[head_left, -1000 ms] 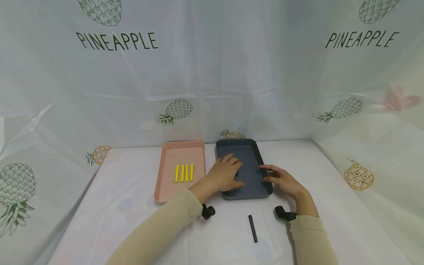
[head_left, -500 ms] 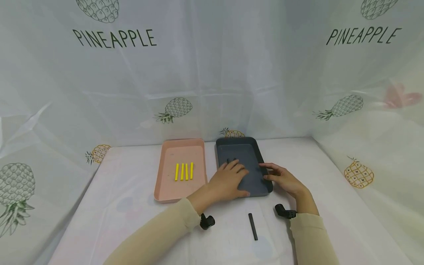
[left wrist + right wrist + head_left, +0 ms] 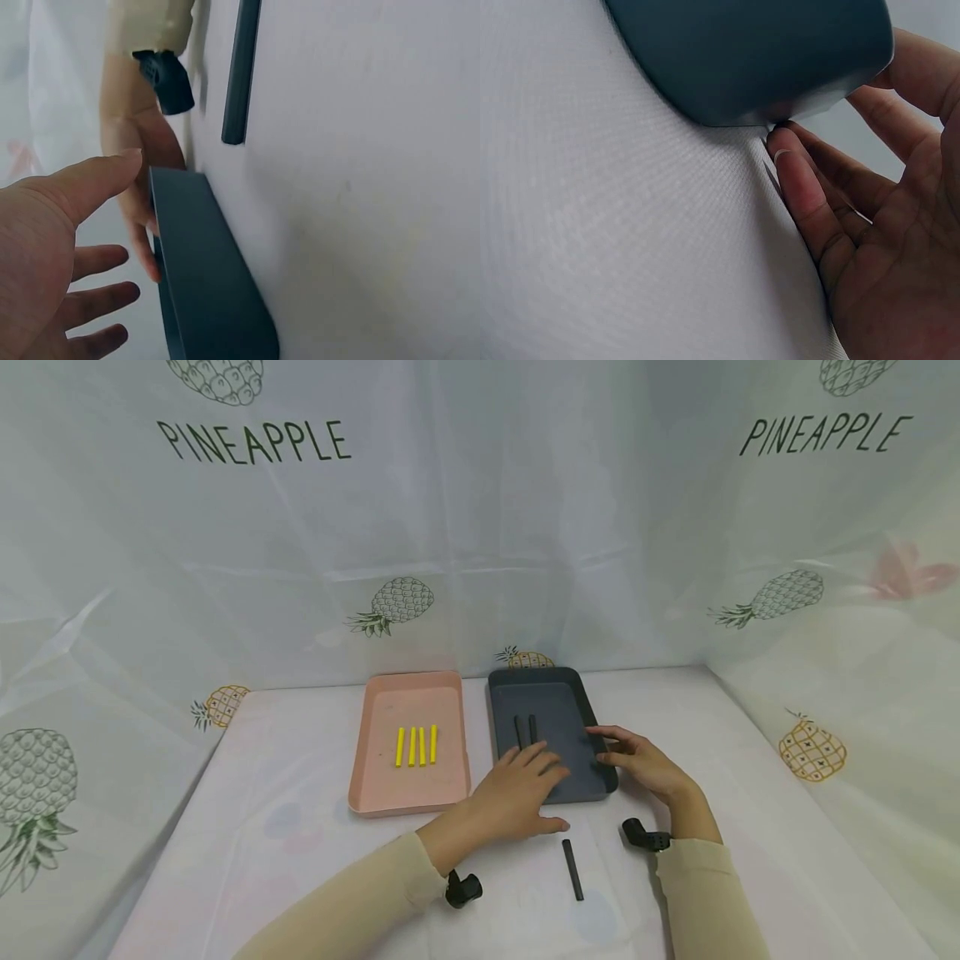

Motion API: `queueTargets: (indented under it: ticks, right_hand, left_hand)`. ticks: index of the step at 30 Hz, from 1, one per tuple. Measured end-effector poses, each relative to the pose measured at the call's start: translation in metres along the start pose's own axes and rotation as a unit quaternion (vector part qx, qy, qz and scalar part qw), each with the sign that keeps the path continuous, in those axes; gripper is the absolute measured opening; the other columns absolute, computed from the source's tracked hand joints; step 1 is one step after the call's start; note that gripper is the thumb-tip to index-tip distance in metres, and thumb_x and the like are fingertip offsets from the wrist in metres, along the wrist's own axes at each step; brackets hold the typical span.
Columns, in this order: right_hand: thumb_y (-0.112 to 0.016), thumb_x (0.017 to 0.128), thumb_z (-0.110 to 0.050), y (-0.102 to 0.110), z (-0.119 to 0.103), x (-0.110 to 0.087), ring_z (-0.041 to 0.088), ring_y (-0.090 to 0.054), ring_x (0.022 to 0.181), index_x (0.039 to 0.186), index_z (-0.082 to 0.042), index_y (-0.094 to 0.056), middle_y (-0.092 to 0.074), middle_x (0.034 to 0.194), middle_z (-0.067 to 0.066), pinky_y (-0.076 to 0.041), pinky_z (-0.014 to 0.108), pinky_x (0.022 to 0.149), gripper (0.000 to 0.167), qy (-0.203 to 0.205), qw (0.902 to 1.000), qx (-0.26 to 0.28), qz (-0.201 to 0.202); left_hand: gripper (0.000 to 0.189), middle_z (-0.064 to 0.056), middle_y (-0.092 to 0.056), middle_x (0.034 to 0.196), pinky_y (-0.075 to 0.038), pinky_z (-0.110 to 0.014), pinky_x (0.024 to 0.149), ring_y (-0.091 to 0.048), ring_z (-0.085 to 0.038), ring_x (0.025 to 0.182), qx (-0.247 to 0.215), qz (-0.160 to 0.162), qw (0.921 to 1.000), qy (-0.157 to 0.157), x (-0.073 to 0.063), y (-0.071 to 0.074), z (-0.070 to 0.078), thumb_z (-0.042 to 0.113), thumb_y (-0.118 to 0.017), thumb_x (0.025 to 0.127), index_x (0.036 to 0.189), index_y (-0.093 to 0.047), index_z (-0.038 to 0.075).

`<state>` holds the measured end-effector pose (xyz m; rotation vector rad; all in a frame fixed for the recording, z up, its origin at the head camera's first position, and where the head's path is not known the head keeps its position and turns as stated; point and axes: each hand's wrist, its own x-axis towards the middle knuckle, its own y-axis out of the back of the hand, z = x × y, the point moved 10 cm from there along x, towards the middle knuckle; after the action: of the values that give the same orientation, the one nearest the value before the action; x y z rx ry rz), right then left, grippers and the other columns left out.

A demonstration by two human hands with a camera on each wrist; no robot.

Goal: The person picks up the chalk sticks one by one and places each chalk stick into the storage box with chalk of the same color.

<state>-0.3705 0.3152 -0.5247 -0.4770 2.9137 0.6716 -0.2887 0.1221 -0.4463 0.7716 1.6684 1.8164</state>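
Observation:
My left hand [image 3: 517, 789], fingers spread and holding nothing, hangs over the near left part of the dark blue-grey tray [image 3: 573, 777]. Its thumb points toward a loose black stick [image 3: 573, 870] on the table. In the left wrist view that stick [image 3: 241, 75] lies beyond the thumb. Two black sticks, a left one [image 3: 517, 732] and a right one [image 3: 532, 729], lie side by side in the tray, their near ends hidden by my left fingers. My right hand [image 3: 648, 768] holds the tray's right wall; in the right wrist view its fingers [image 3: 802, 180] reach the wall's lower edge.
Left of the dark tray stands a pink tray [image 3: 375, 785] with several yellow sticks [image 3: 417, 747] lined up in it. A white cloth covers the table [image 3: 285, 877], and a pineapple-print curtain [image 3: 480, 527] hangs behind and at both sides.
My left hand has drawn back toward the near edge of the dark tray, bringing the two black sticks into sight. My right hand stays at the tray's side.

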Motion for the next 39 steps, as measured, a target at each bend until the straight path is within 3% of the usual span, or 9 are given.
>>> queueTargets:
  ticks: [18,28,39]
  right_hand:
    - [-0.069,0.1,-0.024,0.001,0.001,0.001,0.044,-0.04,0.146,0.152,-0.02,-0.052,-0.045,0.159,0.017,-0.028,0.072,0.119,0.054,0.002,1.0,0.0,0.004]
    - [-0.07,0.099,-0.027,0.003,0.001,0.001,0.043,-0.042,0.144,0.151,-0.022,-0.053,-0.045,0.159,0.017,-0.029,0.072,0.118,0.055,0.001,0.9999,-0.008,0.007]
    - [-0.07,0.1,-0.028,0.002,0.0,0.0,0.044,-0.041,0.146,0.152,-0.022,-0.052,-0.045,0.159,0.016,-0.027,0.074,0.118,0.055,0.003,0.9999,-0.009,0.005]
  left_hand:
    - [0.072,0.0,-0.048,0.159,-0.037,-0.055,0.124,-0.035,-0.03,0.156,-0.029,0.011,0.9991,-0.029,-0.025,-0.007,0.023,0.067,-0.066,0.092,0.15,-0.053,0.027]
    - [0.076,0.001,-0.044,0.162,-0.036,-0.054,0.124,-0.034,-0.03,0.156,-0.028,-0.016,0.9995,-0.005,-0.032,-0.02,0.03,0.069,-0.067,0.091,0.151,-0.052,0.025]
    - [0.085,-0.008,-0.033,0.168,-0.036,-0.059,0.123,-0.034,-0.03,0.156,-0.003,-0.016,0.9999,0.004,-0.039,-0.032,0.042,0.078,-0.063,0.086,0.149,-0.055,0.021]
